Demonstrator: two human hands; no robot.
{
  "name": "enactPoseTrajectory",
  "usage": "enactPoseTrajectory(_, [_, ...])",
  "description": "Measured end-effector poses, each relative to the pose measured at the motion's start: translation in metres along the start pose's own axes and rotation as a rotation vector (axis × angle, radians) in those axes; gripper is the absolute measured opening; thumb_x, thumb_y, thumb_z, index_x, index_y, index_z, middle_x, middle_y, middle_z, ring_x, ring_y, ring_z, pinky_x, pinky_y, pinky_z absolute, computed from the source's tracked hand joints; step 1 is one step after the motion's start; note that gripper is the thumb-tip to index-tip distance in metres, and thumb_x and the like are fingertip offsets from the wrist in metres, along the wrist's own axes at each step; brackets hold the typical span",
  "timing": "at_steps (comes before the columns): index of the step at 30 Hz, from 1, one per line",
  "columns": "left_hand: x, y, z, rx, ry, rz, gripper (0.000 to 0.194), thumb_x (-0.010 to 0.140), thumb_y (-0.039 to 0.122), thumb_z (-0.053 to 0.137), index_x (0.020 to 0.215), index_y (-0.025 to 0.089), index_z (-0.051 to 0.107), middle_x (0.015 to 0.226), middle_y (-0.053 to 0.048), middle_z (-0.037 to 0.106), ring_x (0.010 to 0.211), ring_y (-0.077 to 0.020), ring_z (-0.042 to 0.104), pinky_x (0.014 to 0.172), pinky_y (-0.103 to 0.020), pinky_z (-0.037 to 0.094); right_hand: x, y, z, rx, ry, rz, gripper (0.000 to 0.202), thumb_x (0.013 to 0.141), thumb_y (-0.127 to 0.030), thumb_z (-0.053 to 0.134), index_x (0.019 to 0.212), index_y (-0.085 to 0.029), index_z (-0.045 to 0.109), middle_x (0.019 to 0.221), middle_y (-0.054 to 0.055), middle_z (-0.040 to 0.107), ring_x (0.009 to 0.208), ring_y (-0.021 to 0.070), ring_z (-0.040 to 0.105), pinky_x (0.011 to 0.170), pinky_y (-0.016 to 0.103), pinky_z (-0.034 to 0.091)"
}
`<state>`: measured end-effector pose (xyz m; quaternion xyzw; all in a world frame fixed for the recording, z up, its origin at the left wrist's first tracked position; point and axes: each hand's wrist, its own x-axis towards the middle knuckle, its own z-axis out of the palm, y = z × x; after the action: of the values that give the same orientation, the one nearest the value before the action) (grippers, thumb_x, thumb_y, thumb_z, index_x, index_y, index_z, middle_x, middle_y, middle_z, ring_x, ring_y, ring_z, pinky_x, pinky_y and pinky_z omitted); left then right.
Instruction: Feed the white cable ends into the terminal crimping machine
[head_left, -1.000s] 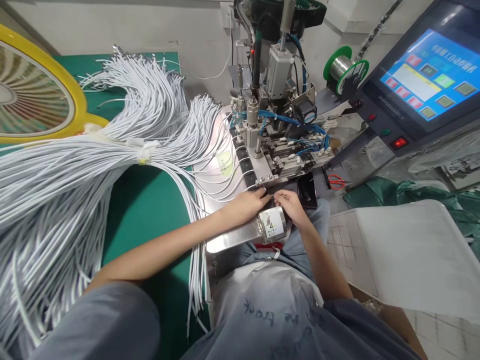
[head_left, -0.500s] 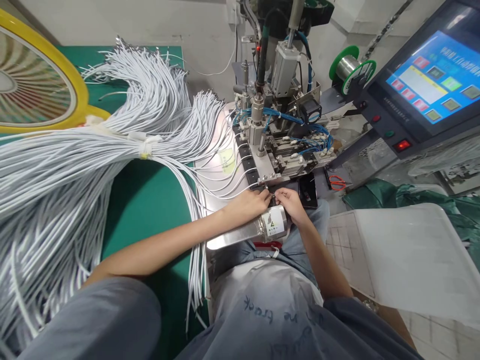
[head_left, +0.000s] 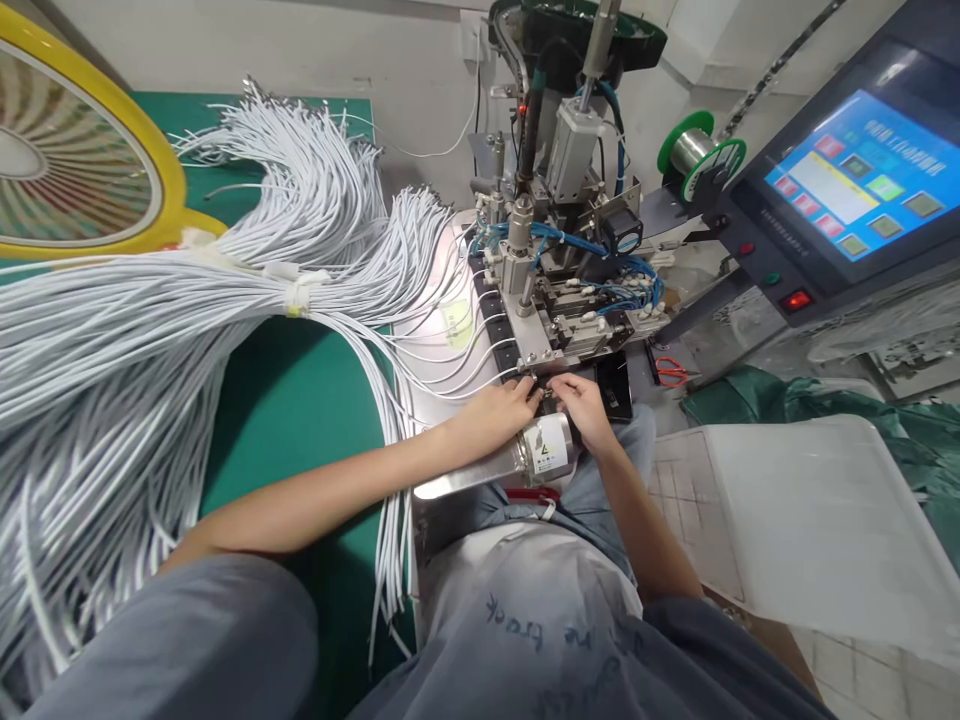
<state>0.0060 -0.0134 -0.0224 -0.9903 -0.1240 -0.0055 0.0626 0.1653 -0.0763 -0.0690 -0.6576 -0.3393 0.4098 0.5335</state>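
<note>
At the front edge of the soldering machine (head_left: 534, 330), both hands work close together. My left hand (head_left: 504, 410) is closed, its fingertips pressed together beside the black cable track (head_left: 501, 330). My right hand (head_left: 583, 408) pinches with thumb and forefinger just to the right, a small gap from the left fingertips. Whatever lies in either pinch is too small to make out. Several white cables (head_left: 457, 378) run into the track, the nearest ending just above my left hand. Below the fingers is a metal cylinder with a white label (head_left: 547, 447).
A big bundle of white cables (head_left: 135, 330) covers the green table (head_left: 300, 400). A yellow fan (head_left: 169, 190) stands at the left. To the right are a control screen (head_left: 855, 180), a solder wire spool (head_left: 691, 152), red-handled scissors (head_left: 670, 371) and a white bin (head_left: 817, 510).
The view has shifted slightly. Both hands stay at the machine's front edge, with only small finger movements.
</note>
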Motion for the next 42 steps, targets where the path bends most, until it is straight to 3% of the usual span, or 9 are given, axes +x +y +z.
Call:
enactPoseTrajectory(7, [0.002, -0.001, -0.003, -0.017, 0.002, 0.021, 0.032, 0.086, 0.007, 0.041, 0.115, 0.006, 0.054, 0.094, -0.014, 0.057, 0.073, -0.019, 0.061, 0.056, -0.028, 0.043, 0.005, 0.004, -0.002, -0.109, -0.05, 0.009, 0.026, 0.063, -0.043, 0.059, 0.064, -0.017, 0.056, 0.057, 0.0, 0.055, 0.055, 0.0129, 0.05, 0.047, 0.023, 0.037])
enactPoseTrajectory(13, [0.002, -0.008, -0.019, -0.132, -0.115, -0.041, 0.018, 0.077, 0.004, 0.047, 0.074, 0.011, 0.063, 0.073, -0.009, 0.061, 0.061, -0.0179, 0.061, 0.051, -0.027, 0.038, 0.009, 0.004, -0.004, -0.153, -0.129, 0.011, 0.031, 0.067, -0.049, 0.054, 0.058, -0.02, 0.047, 0.051, -0.004, 0.046, 0.048, 0.0104, 0.044, 0.048, 0.024, 0.037])
enactPoseTrajectory(17, [0.0, -0.009, -0.019, -0.145, -0.104, -0.095, 0.019, 0.075, 0.002, 0.046, 0.07, 0.011, 0.063, 0.072, -0.01, 0.061, 0.062, -0.0186, 0.06, 0.05, -0.027, 0.037, -0.008, -0.005, -0.011, -0.26, 0.097, -0.105, 0.024, 0.076, -0.04, 0.048, 0.064, -0.02, 0.047, 0.055, -0.004, 0.043, 0.053, 0.0117, 0.041, 0.051, 0.024, 0.034])
enactPoseTrajectory(21, [-0.001, -0.01, -0.019, -0.093, -0.092, -0.209, 0.022, 0.077, 0.001, 0.042, 0.076, 0.008, 0.064, 0.08, -0.014, 0.061, 0.065, -0.0188, 0.061, 0.05, -0.027, 0.035, -0.062, -0.023, 0.005, -0.31, 0.252, -0.27, 0.024, 0.084, -0.034, 0.043, 0.068, -0.019, 0.052, 0.056, -0.002, 0.043, 0.052, 0.0118, 0.039, 0.052, 0.025, 0.032])
enactPoseTrajectory(23, [-0.002, -0.01, -0.02, -0.075, -0.086, -0.256, 0.023, 0.078, 0.0, 0.041, 0.082, 0.007, 0.063, 0.08, -0.014, 0.061, 0.067, -0.0199, 0.061, 0.05, -0.026, 0.034, -0.092, -0.026, 0.026, -0.313, 0.045, -0.249, 0.025, 0.084, -0.032, 0.044, 0.068, -0.018, 0.057, 0.057, -0.001, 0.051, 0.054, 0.0123, 0.044, 0.054, 0.025, 0.034])
enactPoseTrajectory(26, [-0.003, -0.01, -0.02, -0.068, -0.09, -0.279, 0.024, 0.079, -0.001, 0.041, 0.086, 0.007, 0.062, 0.081, -0.014, 0.061, 0.069, -0.0206, 0.061, 0.051, -0.027, 0.033, -0.125, -0.018, 0.066, -0.284, -0.576, -0.099, 0.029, 0.084, -0.031, 0.046, 0.064, -0.018, 0.061, 0.053, -0.002, 0.055, 0.051, 0.0119, 0.048, 0.053, 0.024, 0.035])
enactPoseTrajectory(28, [-0.003, -0.009, -0.019, -0.062, -0.083, -0.278, 0.025, 0.079, -0.001, 0.04, 0.087, 0.007, 0.062, 0.083, -0.015, 0.062, 0.069, -0.0208, 0.062, 0.05, -0.027, 0.031, -0.135, -0.008, 0.091, -0.279, -0.798, -0.041, 0.027, 0.083, -0.031, 0.049, 0.066, -0.017, 0.063, 0.057, -0.002, 0.06, 0.053, 0.0115, 0.051, 0.053, 0.022, 0.035])
enactPoseTrajectory(33, [-0.003, -0.008, -0.016, -0.078, -0.078, -0.277, 0.025, 0.078, -0.001, 0.04, 0.085, 0.007, 0.063, 0.082, -0.015, 0.063, 0.069, -0.0206, 0.062, 0.049, -0.027, 0.029, -0.134, 0.002, 0.124, -0.423, -0.735, -0.073, 0.036, 0.084, -0.039, 0.049, 0.056, -0.017, 0.056, 0.05, -0.002, 0.052, 0.05, 0.0102, 0.043, 0.051, 0.023, 0.027])
enactPoseTrajectory(42, [0.0, -0.01, -0.009, -0.098, -0.021, -0.257, 0.029, 0.078, -0.003, 0.039, 0.084, 0.007, 0.065, 0.079, -0.015, 0.066, 0.07, -0.0217, 0.063, 0.049, -0.028, 0.032, -0.13, -0.006, 0.131, -0.518, -0.681, -0.089, 0.038, 0.084, -0.028, 0.043, 0.048, -0.02, 0.039, 0.043, -0.002, 0.045, 0.045, 0.0105, 0.041, 0.051, 0.025, 0.022])
